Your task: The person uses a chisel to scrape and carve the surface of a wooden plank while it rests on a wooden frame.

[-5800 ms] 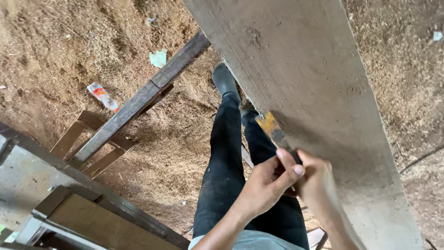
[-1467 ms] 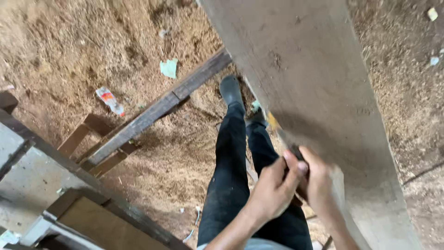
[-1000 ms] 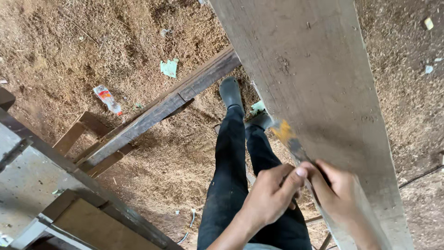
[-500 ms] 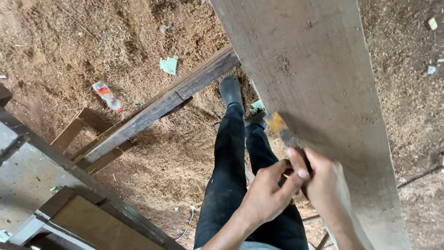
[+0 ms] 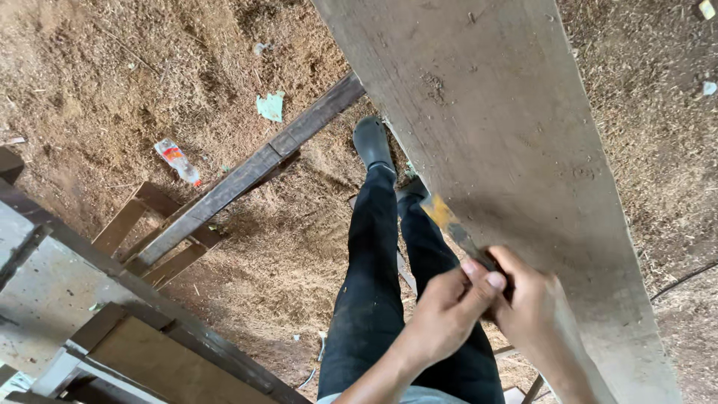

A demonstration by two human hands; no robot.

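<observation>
Since half a second ago, we see the tool's yellowish tip drawn slightly nearer along the plank's left edge, with both hands following it. Nearest to us, the left hand (image 5: pixel 447 314) wraps its fingers around the rear of the scraper (image 5: pixel 458 230), thumb pressed on top; the right hand (image 5: pixel 532 310) closes its fingers around the same handle from the other side. We find the scraper lying slantwise on the near left edge of the wide grey plank (image 5: pixel 508 142), its yellow-stained blade touching the wood. Below the hands we see black trousers (image 5: pixel 374 299) and a dark boot (image 5: pixel 372 141) standing on sawdust-covered ground (image 5: pixel 97 82). Farther left lie a dark wooden beam (image 5: pixel 247 176), a grey bench (image 5: pixel 52 292), a crushed bottle (image 5: pixel 177 161) and a scrap of green paper (image 5: pixel 271 105). We judge the scraping as under way: no part of the plank's face looks clearly cleaner than another, so how much is finished cannot be told.
</observation>
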